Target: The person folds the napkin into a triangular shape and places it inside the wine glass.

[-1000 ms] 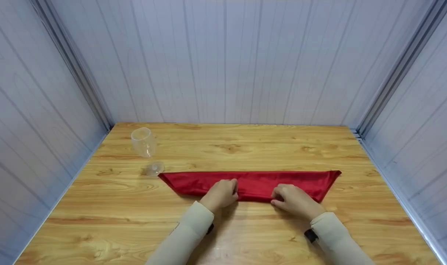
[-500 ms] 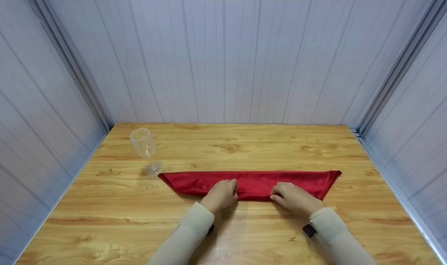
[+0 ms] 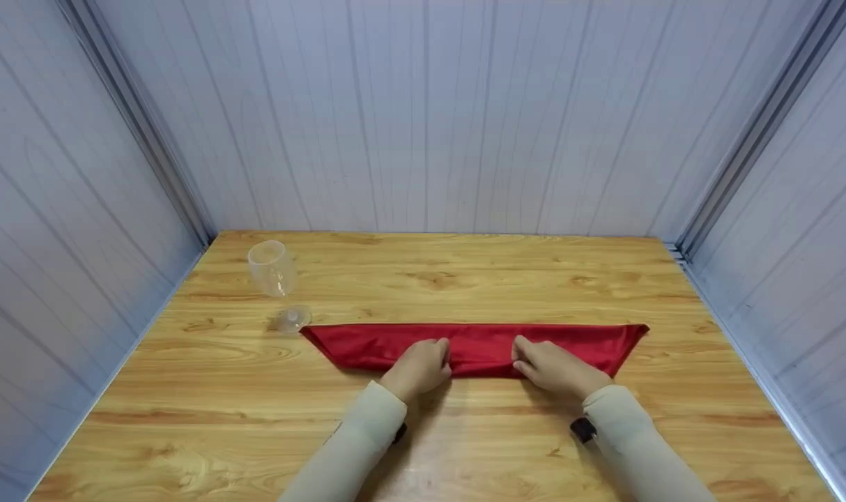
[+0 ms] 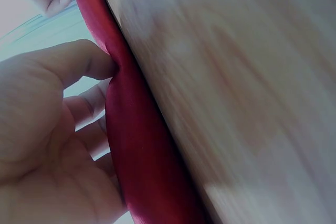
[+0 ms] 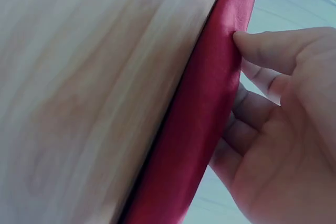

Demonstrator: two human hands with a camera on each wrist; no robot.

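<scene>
- Red satiny cloth (image 3: 482, 352), folded into a long trapezoid strip, lying on the wood-grain tabletop (image 3: 186, 390) across the lower centre of the head view, shorter edge toward the bottom.
- Partly covered in the head view by left hand (image 3: 417, 366) and right hand (image 3: 555, 366).
- In both wrist views, fingertips mostly hidden behind the cloth; only left thumb (image 4: 86, 64) and right thumb (image 5: 270, 50) plainly visible to the tip. Opposite hand cut off at an upper corner in each.
- Pale sleeves (image 3: 357, 443) cut off at the bottom of the head view; dark wrist bands (image 3: 583, 429) only partly visible below the cuffs.
- Clear wine glass (image 3: 271, 268) at left of the head view, stem faint against the wood; base just beside the cloth's left tip, contact hard to tell.
- Pinching on both sides: near edge of the cloth caught between each thumb and the curled fingers behind.
- Compared with one second ago: right hand slightly higher in the head view, near edge of the cloth raised a touch; left hand almost unmoved.
</scene>
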